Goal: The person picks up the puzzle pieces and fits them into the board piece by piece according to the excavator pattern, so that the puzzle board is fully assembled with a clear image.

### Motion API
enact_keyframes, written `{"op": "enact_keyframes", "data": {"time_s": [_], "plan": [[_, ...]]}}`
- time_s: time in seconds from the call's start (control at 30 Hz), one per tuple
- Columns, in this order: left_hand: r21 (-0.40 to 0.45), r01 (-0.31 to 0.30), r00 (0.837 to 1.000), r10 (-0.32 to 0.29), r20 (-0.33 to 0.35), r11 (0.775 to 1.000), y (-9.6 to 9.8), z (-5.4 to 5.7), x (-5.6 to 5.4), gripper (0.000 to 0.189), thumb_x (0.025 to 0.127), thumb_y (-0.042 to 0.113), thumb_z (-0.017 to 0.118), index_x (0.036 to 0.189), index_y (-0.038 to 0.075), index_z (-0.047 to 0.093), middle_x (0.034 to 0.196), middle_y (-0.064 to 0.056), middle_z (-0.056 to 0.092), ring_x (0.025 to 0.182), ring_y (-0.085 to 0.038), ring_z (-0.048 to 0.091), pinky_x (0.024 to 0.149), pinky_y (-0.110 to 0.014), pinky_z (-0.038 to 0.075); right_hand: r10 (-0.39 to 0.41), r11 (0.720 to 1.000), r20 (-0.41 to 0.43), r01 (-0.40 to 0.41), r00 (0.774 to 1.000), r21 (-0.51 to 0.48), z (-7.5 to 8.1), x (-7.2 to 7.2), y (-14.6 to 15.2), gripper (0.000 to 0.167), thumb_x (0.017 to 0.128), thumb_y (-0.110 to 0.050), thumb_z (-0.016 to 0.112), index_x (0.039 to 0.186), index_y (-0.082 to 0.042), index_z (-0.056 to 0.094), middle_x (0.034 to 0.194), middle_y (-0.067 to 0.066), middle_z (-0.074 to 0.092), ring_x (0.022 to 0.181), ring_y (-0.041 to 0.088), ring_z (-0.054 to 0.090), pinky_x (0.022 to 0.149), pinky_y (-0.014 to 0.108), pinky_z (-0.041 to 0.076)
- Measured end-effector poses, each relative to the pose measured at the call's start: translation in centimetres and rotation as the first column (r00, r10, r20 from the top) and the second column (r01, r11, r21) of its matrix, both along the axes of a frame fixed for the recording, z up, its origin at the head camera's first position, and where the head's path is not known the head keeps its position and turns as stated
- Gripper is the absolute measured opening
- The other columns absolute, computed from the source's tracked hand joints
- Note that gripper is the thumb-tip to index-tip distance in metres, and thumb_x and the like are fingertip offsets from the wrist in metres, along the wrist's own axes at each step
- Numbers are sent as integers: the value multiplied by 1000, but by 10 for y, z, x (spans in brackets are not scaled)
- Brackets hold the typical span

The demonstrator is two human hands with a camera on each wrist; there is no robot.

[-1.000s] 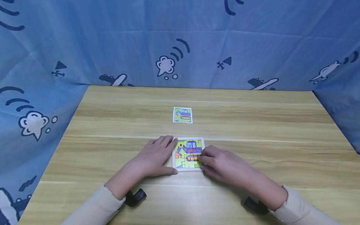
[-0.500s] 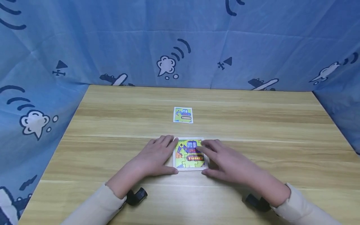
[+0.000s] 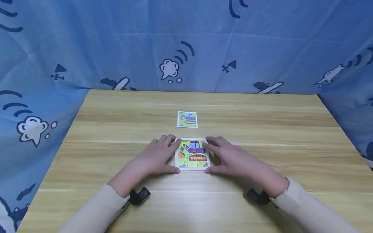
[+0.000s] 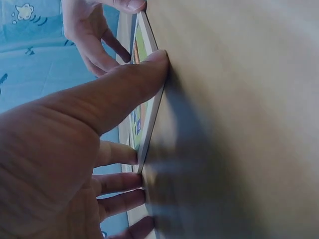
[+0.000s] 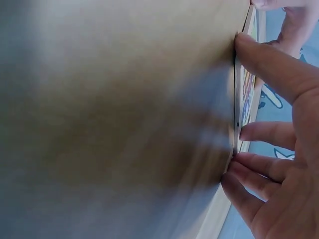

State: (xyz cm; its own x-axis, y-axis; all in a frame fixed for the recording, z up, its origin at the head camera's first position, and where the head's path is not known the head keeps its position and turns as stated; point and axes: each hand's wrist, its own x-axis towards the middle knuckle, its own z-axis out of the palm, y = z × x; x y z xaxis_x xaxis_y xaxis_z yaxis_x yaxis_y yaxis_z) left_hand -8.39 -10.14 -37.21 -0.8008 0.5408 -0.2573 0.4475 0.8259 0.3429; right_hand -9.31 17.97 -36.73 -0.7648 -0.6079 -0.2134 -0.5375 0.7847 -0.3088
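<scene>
A small square jigsaw puzzle lies in its white-edged tray in front of the person, its pieces forming a blue and red excavator on green. My left hand holds its left side, thumb at the near corner and index finger at the far one. On the right side, my right hand grips in the same way. The left wrist view shows the thumb against the tray's edge, with the other fingertips beyond. In the right wrist view, fingertips touch the far part of the edge.
A small picture card with the same excavator lies behind the puzzle on the wooden table. Blue printed cloth hangs behind the table and at both sides. Black wrist cameras sit under the sleeves.
My right hand has left the puzzle's lower right pieces, spread, and taken hold of the right edge. The puzzle has moved slightly away from the person with both hands.
</scene>
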Motion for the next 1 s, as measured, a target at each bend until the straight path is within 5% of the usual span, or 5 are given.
{"op": "enact_keyframes", "data": {"time_s": [0.4, 0.7, 1.0], "plan": [[-27, -71, 997, 72, 37, 997, -5, 5, -22, 103, 87, 53, 82, 166, 11, 30, 169, -13, 34, 155, -32, 34, 124, -59, 35, -1, 1000, 50, 0, 999, 5, 1, -33, -14, 94, 83, -52, 86, 157, -8, 48, 167, 19, 38, 154, 39, 39, 122, 54, 42], [-15, -78, 996, 79, 42, 997, -1, 4, -25, 99, 89, 50, 80, 166, 11, 31, 171, -15, 30, 157, -35, 31, 126, -61, 33, -5, 1000, 68, 4, 998, 13, -2, -35, -7, 94, 88, -52, 81, 162, -10, 40, 170, 19, 30, 155, 39, 35, 121, 53, 44], [34, -106, 993, 104, 64, 994, -8, -7, -15, 106, 88, 56, 78, 169, 16, 21, 176, -17, 16, 162, -39, 22, 127, -60, 32, -29, 998, 62, 33, 998, -57, -9, -26, 4, 92, 94, -65, 67, 165, -16, 34, 172, 16, 29, 157, 38, 33, 120, 58, 43]]}}
